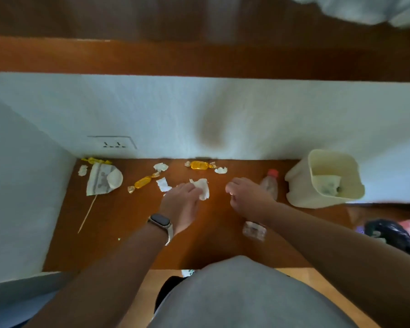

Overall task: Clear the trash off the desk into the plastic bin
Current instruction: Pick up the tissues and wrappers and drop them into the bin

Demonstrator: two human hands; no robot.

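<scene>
Pinched in the left hand: crumpled tissue above desk.

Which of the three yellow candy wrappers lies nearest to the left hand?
The diagonal wrapper, just left of the left hand. The others lie against the wall: one in the left corner, one at centre.

White wall with a double socket, wooden shelf above, black bag at right
</scene>
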